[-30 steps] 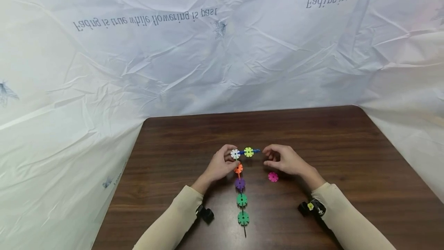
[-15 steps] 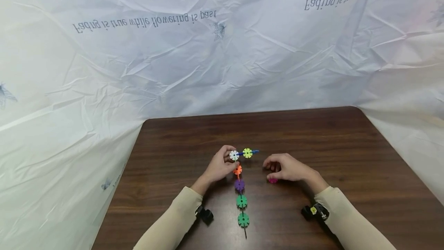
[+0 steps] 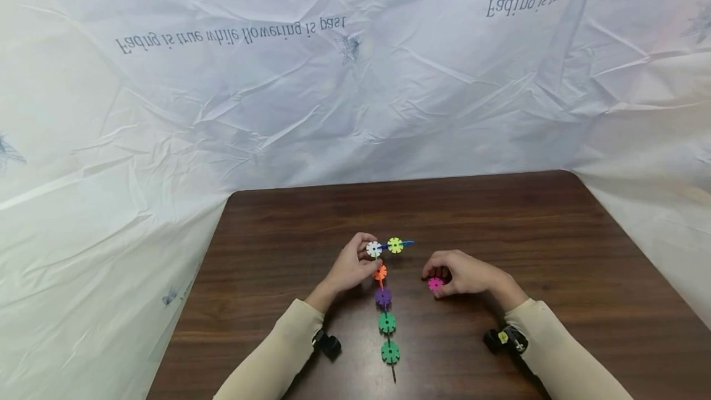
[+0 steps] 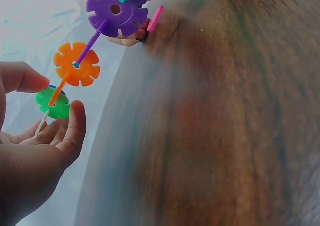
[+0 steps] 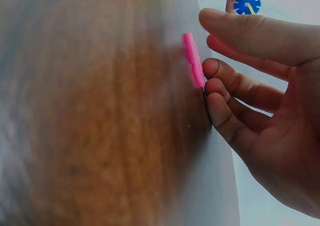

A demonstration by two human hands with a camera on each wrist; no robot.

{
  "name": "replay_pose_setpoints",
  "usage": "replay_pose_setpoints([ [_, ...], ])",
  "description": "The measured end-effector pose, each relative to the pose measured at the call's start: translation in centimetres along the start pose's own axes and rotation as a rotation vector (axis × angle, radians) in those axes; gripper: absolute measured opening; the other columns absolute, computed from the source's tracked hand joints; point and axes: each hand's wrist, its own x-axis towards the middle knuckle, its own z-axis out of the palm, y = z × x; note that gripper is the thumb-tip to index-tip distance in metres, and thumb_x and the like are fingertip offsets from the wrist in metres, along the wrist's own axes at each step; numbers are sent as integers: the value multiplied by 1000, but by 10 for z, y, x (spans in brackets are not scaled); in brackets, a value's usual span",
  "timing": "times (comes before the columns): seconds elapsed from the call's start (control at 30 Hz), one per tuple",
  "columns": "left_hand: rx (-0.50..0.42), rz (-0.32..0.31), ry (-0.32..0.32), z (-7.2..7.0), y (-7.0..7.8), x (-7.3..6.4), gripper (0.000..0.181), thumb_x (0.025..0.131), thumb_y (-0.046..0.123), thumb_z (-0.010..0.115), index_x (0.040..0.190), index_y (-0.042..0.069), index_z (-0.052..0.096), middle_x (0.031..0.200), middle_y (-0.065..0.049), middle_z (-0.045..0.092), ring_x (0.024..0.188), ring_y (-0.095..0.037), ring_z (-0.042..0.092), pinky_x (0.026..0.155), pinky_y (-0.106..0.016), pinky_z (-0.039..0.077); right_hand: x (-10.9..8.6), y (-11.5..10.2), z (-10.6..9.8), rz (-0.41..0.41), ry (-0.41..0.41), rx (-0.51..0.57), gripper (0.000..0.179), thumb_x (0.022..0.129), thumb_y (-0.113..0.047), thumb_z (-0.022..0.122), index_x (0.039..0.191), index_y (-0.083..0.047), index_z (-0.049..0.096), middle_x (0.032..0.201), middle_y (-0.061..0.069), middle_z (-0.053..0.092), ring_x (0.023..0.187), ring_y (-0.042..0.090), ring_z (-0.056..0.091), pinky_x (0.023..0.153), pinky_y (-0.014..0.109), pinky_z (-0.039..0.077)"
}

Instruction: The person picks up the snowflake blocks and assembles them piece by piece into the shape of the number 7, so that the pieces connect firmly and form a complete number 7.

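Observation:
My left hand [image 3: 350,267] holds a chain of notched plastic snowflake discs at its corner. In the left wrist view its thumb and fingers pinch a green disc [image 4: 56,105]. From that corner the chain runs toward me through an orange disc [image 3: 380,272], a purple disc [image 3: 383,297] and two green discs, with edge-on discs between them. A short arm with a white disc [image 3: 374,249] and a yellow disc [image 3: 395,245] points right. My right hand [image 3: 469,273] reaches around a loose pink disc [image 5: 194,61], with fingertips at its edge and thumb apart from it.
The brown wood-grain table [image 3: 500,215] extends around both hands. A white printed sheet [image 3: 355,110] hangs behind and beside it. A black wrist camera [image 3: 328,344] sits under the left sleeve, and another camera [image 3: 493,341] under the right.
My right hand has come down from near the chain's right end toward me, and its fingers now surround the pink disc. My left hand keeps its grip on the chain, nearly still.

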Motion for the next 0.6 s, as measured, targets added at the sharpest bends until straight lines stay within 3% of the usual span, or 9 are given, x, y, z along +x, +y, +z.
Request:
replay_pose_setpoints([
  [0.2,-25,5,-13,-2,17,-6,43,89,-5,61,126,-9,40,112,-37,57,80,-17,55,68,-19,48,0,3,1,-8,-27,-31,27,83,-17,78,109,-19,69,103,-8,60,87,7,56,73,23,50],
  [0.4,-56,3,-19,-2,15,-5,46,89,-6,60,128,-12,37,111,-38,55,78,-16,53,67,-19,47,2,6,1,-21,-16,-56,35,82,-12,78,116,-14,68,104,-6,60,88,7,55,74,24,49],
  [0.6,-30,17,-12,-2,13,-3,46,89,-6,60,130,-9,39,123,-35,55,78,-17,53,65,-20,47,3,4,1,-19,-8,-52,25,82,-12,78,105,-17,71,101,-7,59,86,7,55,73,24,49],
])
